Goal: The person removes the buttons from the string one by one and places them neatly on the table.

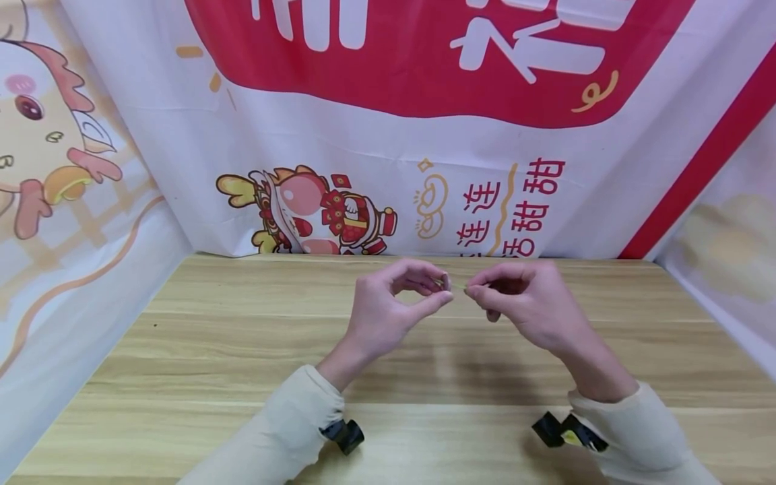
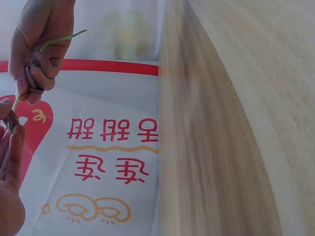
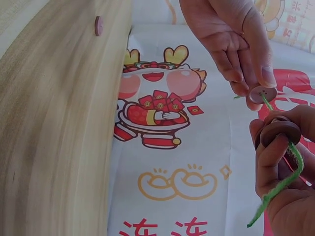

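Observation:
Over the wooden table, my left hand (image 1: 388,306) pinches a round brown button (image 3: 262,94) by its edge between thumb and fingers. A fuzzy green string (image 3: 268,196) runs through the button's holes, and a short tip of it shows behind my left fingers. My right hand (image 1: 533,300) faces the left a small gap away, pinching the string close to that button. More brown buttons (image 3: 281,132) on the string sit stacked within my right fingers, partly hidden by them. From this stack the loose green end hangs out past the right hand.
One brown button (image 3: 99,26) lies on the wooden tabletop (image 1: 242,377). A printed white and red cloth (image 1: 394,141) stands behind the table's far edge, with more cloth at both sides. Dark wrist cameras (image 1: 343,436) are strapped over the beige sleeves.

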Tool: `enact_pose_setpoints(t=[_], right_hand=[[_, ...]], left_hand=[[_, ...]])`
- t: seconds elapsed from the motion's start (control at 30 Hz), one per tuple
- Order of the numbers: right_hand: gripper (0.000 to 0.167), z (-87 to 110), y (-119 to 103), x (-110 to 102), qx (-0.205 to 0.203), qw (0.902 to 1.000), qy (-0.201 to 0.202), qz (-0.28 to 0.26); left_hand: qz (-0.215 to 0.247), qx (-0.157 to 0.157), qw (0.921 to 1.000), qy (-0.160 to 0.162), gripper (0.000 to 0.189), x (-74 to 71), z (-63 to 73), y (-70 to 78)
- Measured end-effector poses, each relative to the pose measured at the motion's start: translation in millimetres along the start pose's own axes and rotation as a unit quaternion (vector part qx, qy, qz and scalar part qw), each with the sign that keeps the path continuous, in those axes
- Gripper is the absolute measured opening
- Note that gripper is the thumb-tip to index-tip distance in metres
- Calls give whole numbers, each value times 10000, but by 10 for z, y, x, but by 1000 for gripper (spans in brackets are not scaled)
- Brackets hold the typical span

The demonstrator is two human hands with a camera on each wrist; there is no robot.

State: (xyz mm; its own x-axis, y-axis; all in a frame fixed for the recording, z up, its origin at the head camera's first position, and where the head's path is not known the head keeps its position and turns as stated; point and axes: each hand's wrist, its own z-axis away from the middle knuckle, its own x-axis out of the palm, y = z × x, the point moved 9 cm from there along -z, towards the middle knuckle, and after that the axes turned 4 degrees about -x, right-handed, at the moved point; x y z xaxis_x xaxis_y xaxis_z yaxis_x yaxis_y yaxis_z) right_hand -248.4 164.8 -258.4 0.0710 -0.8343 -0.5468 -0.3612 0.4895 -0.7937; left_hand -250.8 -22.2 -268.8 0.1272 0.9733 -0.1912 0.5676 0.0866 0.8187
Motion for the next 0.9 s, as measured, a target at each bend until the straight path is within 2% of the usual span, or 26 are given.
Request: enact_pose_setpoints(t=[0.43,0.7,0.9], right_hand=[[15,6,7,-70,116,9999,70,25],[16,13,-2,-104,86,9999,102,24],[17,15,14,-122,123,9998,114,47]], left_hand=[[-98,-17,9999,141,21,-111,-32,-12],[150,20,9996,234,22,-169,-58,-4],[156,22,9996,233,22,-188,-62,-8]])
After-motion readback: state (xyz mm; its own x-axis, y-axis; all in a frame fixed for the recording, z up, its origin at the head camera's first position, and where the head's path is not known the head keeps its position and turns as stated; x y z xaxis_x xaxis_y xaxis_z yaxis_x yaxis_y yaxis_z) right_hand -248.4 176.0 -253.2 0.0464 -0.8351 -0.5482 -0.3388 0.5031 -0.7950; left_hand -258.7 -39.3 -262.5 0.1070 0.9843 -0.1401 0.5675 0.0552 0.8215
